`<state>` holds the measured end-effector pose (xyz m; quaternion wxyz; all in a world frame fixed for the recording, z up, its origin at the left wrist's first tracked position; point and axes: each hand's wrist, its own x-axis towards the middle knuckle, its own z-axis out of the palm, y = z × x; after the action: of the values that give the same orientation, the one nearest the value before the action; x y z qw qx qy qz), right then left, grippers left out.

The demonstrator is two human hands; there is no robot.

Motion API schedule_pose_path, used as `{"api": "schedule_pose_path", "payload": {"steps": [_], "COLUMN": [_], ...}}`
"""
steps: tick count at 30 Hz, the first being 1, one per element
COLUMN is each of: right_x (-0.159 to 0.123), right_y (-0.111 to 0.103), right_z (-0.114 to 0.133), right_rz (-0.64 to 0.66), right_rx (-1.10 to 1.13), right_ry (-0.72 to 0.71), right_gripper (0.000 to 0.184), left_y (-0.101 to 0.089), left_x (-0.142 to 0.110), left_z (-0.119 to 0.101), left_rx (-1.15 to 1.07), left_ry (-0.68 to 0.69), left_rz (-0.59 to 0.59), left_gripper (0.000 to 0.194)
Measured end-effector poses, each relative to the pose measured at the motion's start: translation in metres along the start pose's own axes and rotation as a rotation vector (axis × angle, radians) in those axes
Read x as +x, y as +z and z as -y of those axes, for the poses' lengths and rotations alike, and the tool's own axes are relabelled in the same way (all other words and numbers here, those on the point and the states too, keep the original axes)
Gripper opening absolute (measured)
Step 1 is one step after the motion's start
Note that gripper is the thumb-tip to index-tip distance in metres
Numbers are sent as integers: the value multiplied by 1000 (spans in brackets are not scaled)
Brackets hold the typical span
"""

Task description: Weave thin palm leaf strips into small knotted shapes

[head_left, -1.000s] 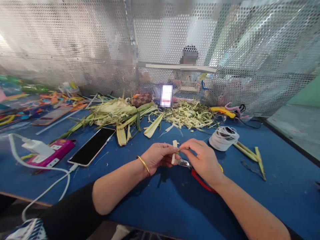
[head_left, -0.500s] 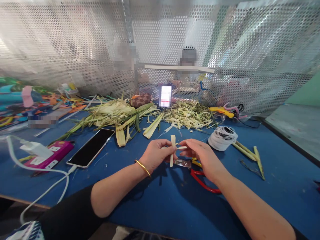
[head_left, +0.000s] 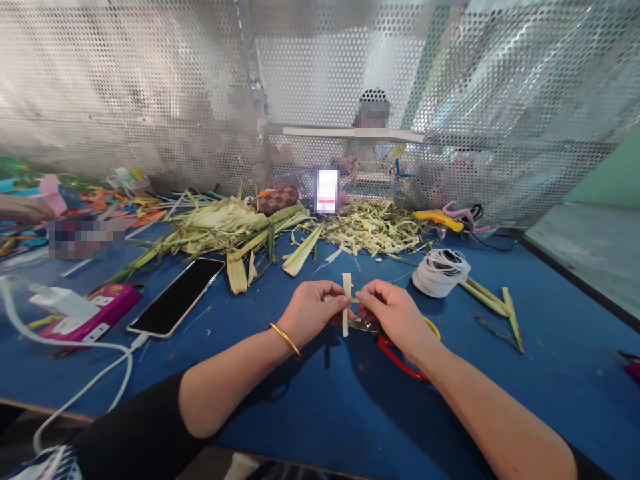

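Left hand [head_left: 315,303]: thumb and fingers clamped on a pale strip [head_left: 346,287], flat, narrow, standing near upright, both ends poking past the fingers. Right hand [head_left: 395,317]: fingertips pinched on a short thin crosspiece [head_left: 355,301] right beside the strip; whether the two are one folded piece, can't tell from here.

Containers: small tub [head_left: 131,180] far off, left of and beyond the grip, whitish and yellow bits in it, blurry. Checked brown pouch [head_left: 279,199], rounded, beyond the grip and a little left, contents hidden.

Materials: pouch lies against a heap of husk leaves [head_left: 215,223], long, fibrous, pale green to straw. Straight beyond the grip, slightly right, curly shredded scraps [head_left: 375,230]. Right of the grip, white coil [head_left: 441,273], cord wound loosely in a ring; dry jointed stalks [head_left: 487,298] just past it. Scissors [head_left: 400,360] lie under the right hand, shiny metal blades, red and yellow looped handles. Left of the grip, glossy black-screened phone [head_left: 177,297] on a white cable [head_left: 131,373]; boxy magenta power strip [head_left: 107,303] further out. All on the smooth blue tabletop [head_left: 310,407]; perforated metal screen [head_left: 315,67] behind.
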<state>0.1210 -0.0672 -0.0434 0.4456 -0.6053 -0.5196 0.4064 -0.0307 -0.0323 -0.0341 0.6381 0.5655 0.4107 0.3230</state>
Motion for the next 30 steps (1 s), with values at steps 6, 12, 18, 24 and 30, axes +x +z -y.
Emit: {"api": "schedule_pose_path", "payload": {"steps": [6,12,18,24,30], "right_x": [1,1,1,2,3], "right_y": [0,-4,-4,-4,-2], "right_z": [-1,2,2,-1,-1], "right_rz": [-32,-54,-75,-77,-116], "right_rx": [17,-7,-10,50,194], "right_ry": [37,-49,-61,-46,-12], "right_gripper": [26,22,20,21,25], "left_y": [1,-2,-3,-3,-3], "left_x": [-1,-2,-1,0,1], "left_z": [-2,-9,-7,-5,-4], "left_rx": [-32,-101,-48,-77,-40], "left_ry": [-27,-58,-49,-15,29], "left_rz": [-1,-88,-118,-121,-107], "left_gripper": [13,17,7,12,14]}}
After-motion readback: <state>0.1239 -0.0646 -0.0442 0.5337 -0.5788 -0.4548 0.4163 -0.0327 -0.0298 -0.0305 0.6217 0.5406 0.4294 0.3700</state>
